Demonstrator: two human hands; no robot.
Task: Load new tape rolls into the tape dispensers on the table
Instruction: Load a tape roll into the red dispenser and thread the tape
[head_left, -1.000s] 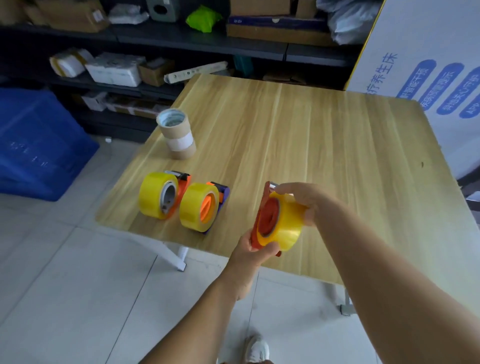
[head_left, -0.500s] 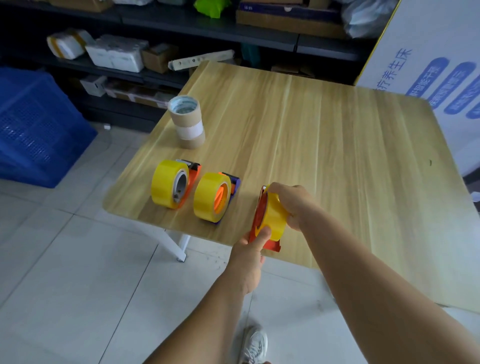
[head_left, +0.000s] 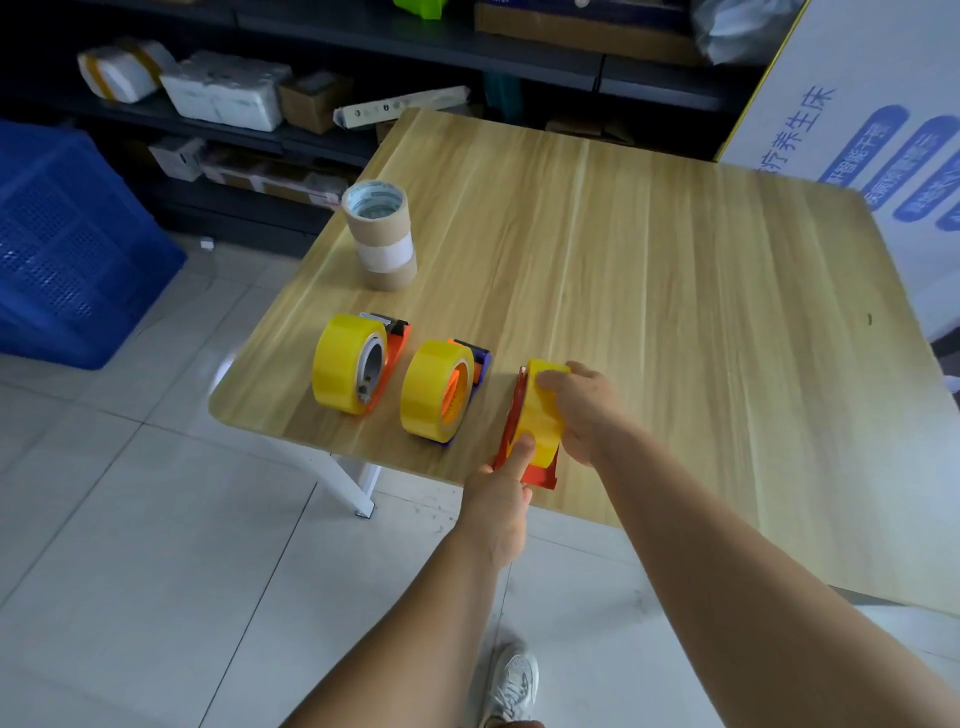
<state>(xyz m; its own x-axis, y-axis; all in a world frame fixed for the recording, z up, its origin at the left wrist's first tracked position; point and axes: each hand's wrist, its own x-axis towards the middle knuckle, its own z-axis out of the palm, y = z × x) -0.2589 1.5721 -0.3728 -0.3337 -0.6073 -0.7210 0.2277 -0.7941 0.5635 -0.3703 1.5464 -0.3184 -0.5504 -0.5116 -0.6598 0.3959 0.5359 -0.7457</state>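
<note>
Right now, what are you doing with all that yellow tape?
A person is loading tape dispensers. The right hand grips a yellow tape roll sitting in a red dispenser at the table edge, while the left hand steadies it. Two other loaded dispensers stand beside it.

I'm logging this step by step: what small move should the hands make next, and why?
Probably let go and draw both hands back: the yellow roll sits in the red dispenser near the table edge, left hand and right hand gripping it.
</note>
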